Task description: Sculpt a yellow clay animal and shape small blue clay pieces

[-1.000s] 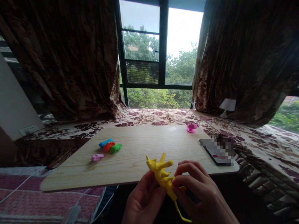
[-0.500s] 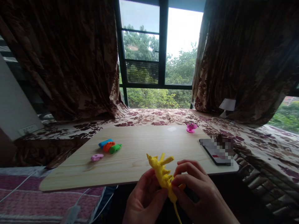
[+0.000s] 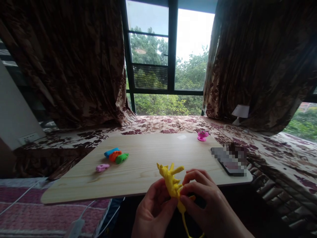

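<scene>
Table sits before ledge, window behind. Table left: piece cluster, single piece nearer. Table right: flat object, stand-like piece farther back. Lamp stands on ledge, right. Figure is between left hand and right hand.

Your left hand grips the yellow figure by its body, while your right hand pinches it lower down, near its long thin tail; beyond them on the table, blue, orange and green lumps sit bunched together, a pale pink piece lies near them, and a bright pink one stands at the far edge
</scene>
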Motion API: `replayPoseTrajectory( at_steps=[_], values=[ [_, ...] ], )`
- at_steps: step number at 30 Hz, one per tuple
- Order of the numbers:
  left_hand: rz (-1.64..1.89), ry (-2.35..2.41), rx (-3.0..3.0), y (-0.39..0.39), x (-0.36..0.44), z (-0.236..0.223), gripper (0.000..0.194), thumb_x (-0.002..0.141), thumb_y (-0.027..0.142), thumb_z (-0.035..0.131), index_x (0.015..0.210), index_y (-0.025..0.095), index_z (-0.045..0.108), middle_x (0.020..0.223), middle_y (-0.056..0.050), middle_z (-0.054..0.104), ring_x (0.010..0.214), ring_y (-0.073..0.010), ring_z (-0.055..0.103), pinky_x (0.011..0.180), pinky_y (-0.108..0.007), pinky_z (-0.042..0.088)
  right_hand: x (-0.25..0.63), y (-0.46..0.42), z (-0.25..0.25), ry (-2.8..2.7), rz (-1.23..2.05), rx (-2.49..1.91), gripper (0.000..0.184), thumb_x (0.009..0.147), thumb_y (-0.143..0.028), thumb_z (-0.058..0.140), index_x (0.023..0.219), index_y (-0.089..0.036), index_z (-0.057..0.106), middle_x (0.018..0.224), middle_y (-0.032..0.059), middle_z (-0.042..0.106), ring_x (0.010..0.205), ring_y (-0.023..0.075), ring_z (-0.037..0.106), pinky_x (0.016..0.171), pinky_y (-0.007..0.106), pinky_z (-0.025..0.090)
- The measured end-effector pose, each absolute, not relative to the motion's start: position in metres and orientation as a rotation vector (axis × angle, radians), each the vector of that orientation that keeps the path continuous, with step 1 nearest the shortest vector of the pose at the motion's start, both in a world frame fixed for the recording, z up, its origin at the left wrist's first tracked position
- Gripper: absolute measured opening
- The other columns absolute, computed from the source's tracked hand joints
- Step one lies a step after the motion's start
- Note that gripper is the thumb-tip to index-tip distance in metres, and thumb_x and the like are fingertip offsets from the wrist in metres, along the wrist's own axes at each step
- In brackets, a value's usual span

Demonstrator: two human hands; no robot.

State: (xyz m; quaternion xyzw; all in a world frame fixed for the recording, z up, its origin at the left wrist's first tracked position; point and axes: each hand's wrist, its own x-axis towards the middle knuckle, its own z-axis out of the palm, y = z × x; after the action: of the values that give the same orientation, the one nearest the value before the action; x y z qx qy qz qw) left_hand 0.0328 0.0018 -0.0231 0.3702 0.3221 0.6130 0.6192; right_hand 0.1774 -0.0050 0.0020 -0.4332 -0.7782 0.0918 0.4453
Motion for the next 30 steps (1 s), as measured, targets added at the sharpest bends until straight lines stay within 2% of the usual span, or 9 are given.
replayPoseTrajectory(
  at_steps=[4,10,18,22,27,30],
  values=[
    [1.419,0.692,0.803,0.003,0.032,-0.019,0.040,0.060,0.018,0.078,0.097,0.019,0.065,0.100,-0.007,0.072,0.096,-0.0244,0.066,0.081,-0.028,0.053,0.189,-0.009,0.004,-1.885,0.221,-1.066,0.018,0.076,-0.013,0.061,0.091,-0.023,0.061,0.097,0.0046,0.058,0.097,0.0203,0.053,0.084,0.032,0.049],
    [1.429,0.678,0.755,0.000,0.030,-0.016,0.036,0.059,0.014,0.078,0.093,0.022,0.067,0.098,-0.003,0.073,0.096,-0.0233,0.066,0.080,-0.026,0.054,0.192,-0.009,0.007,-1.805,0.197,-1.085,0.012,0.084,-0.017,0.054,0.088,-0.024,0.062,0.098,0.0043,0.058,0.097,0.0192,0.055,0.084,0.030,0.048],
    [1.268,0.663,0.722,-0.001,0.022,-0.015,0.038,0.063,0.021,0.076,0.099,0.024,0.069,0.107,-0.006,0.070,0.106,-0.0275,0.060,0.090,-0.033,0.049,0.184,-0.002,0.008,-1.863,0.360,-1.074,0.013,0.077,-0.012,0.059,0.084,-0.022,0.063,0.100,0.0047,0.058,0.098,0.0195,0.055,0.085,0.032,0.048],
    [1.152,0.598,0.613,0.003,0.018,-0.015,0.035,0.066,0.017,0.072,0.101,0.022,0.069,0.104,-0.007,0.071,0.100,-0.0255,0.064,0.086,-0.032,0.051,0.180,-0.006,0.012,-1.858,0.453,-1.028,0.016,0.077,-0.009,0.058,0.083,-0.022,0.064,0.096,0.0040,0.058,0.095,0.0181,0.056,0.083,0.030,0.049],
    [1.013,0.455,0.519,0.005,0.014,-0.016,0.032,0.073,0.014,0.064,0.104,0.017,0.067,0.099,-0.010,0.072,0.091,-0.0205,0.067,0.082,-0.027,0.052,0.184,-0.016,0.023,-1.850,0.462,-0.929,0.021,0.081,-0.011,0.054,0.093,-0.025,0.066,0.097,0.0046,0.058,0.095,0.0178,0.057,0.083,0.028,0.049],
    [0.936,0.393,0.470,0.005,0.013,-0.015,0.028,0.075,0.013,0.061,0.102,0.018,0.068,0.092,-0.008,0.074,0.082,-0.0177,0.069,0.076,-0.027,0.054,0.189,-0.019,0.025,-1.861,0.434,-0.879,0.026,0.080,-0.009,0.052,0.097,-0.025,0.065,0.092,0.0050,0.059,0.087,0.0164,0.060,0.074,0.025,0.051]
  ],
)
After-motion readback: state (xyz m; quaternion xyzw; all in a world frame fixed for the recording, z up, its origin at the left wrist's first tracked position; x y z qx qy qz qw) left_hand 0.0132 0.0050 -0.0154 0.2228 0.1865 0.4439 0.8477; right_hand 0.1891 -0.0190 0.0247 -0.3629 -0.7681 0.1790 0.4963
